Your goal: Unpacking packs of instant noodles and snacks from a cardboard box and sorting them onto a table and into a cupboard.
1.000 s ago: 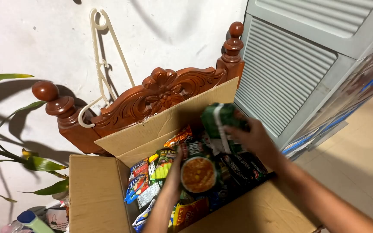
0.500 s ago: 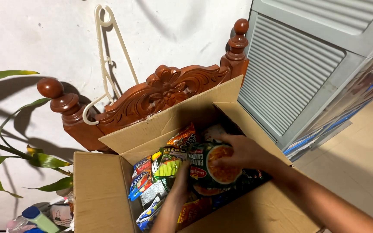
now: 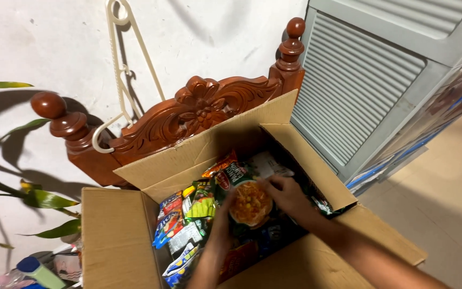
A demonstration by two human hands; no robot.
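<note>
While both hands reach down into the open cardboard box (image 3: 118, 235), the glossy green noodle packet (image 3: 244, 198), printed with a round picture of orange noodles, lies flat on top of the heap inside, near the box's middle. The right hand (image 3: 290, 197) rests its curled fingers on the packet's right edge, and the left hand (image 3: 221, 222) presses against its near left side, so the packet sits clamped between the two. Crinkly foil snack bags (image 3: 180, 225) in red, blue, green and orange stand packed on edge to the left of it, filling that side of the box. Plain brown corrugated flaps stand open all round; the far flap leans against a carved, polished reddish wooden headboard (image 3: 199, 109) with turned knobs. A cream plastic hanger (image 3: 121, 80) hangs on the rough white wall behind. Long green plant leaves (image 3: 38, 198) reach in from the left, and a grey louvred cabinet door (image 3: 359, 80) stands at the right.
</note>
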